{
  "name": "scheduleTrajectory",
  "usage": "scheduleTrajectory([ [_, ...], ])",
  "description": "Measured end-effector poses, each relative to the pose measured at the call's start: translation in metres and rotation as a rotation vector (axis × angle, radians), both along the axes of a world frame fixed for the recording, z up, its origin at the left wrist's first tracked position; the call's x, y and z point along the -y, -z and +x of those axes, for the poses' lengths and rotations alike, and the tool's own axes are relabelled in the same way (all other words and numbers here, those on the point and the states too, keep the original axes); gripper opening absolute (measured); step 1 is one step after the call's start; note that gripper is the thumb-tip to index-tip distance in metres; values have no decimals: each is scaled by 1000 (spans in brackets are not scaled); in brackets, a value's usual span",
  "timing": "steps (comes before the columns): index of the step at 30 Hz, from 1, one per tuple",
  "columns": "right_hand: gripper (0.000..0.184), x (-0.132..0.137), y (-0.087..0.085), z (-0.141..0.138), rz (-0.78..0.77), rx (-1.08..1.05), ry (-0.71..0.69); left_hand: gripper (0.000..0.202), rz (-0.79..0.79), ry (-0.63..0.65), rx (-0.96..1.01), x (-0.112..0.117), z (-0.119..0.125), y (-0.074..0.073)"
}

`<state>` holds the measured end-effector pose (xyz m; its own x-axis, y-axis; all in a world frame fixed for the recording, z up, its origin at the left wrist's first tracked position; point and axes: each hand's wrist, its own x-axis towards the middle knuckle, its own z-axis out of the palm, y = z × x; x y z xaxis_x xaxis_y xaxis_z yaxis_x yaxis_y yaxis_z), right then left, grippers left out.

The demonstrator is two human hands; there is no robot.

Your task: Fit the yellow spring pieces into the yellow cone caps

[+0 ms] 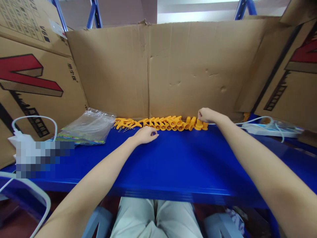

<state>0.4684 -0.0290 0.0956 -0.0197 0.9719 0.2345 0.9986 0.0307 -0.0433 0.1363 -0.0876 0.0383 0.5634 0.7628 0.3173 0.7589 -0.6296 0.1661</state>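
Observation:
A row of several small orange plastic pieces [160, 123] lies along the back of the blue shelf [173, 165], against the cardboard wall. My left hand [146, 135] rests on the shelf just in front of the row's middle, fingers curled together, with nothing I can make out in them. At the row's right end, my right hand [205, 115] is closed in a pinch over the last orange pieces [199, 125]. What the fingertips grip is hidden.
A clear plastic bag [89, 127] lies at the back left. White cables [32, 120] and a blurred patch sit at the left edge. A white power strip [269, 130] with cable lies at the right. Cardboard sheets [188, 66] wall in the shelf.

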Motion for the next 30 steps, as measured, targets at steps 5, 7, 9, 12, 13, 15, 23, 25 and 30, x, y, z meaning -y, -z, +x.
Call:
scheduleTrajectory([
  [5, 13, 20, 58, -3, 99, -121, 9, 27, -3, 0, -12, -1, 0, 2],
  [7, 20, 22, 71, -2, 121, -166, 11, 28, -5, -5, -16, -1, 0, 2],
  [9, 26, 22, 79, -1, 130, -209, 7, 27, -5, -24, -15, -1, 0, 0],
  [12, 31, 22, 84, -2, 130, -237, 9, 27, 22, -153, 10, -5, -9, -6],
  [13, 32, 23, 85, -3, 125, -233, 13, 27, 45, -226, 25, -8, -14, -7],
  [15, 33, 25, 86, -7, 119, -217, 18, 28, 112, -392, 44, -15, -28, -9],
  [23, 37, 28, 87, -11, 127, -223, 33, 49, 30, -857, 34, -42, -92, 9],
  [25, 41, 27, 88, -9, 146, -251, 42, 51, -80, -868, 84, -47, -100, 15],
  [30, 46, 21, 92, -4, 168, -303, 20, 36, -101, -945, 211, -54, -105, 19],
])
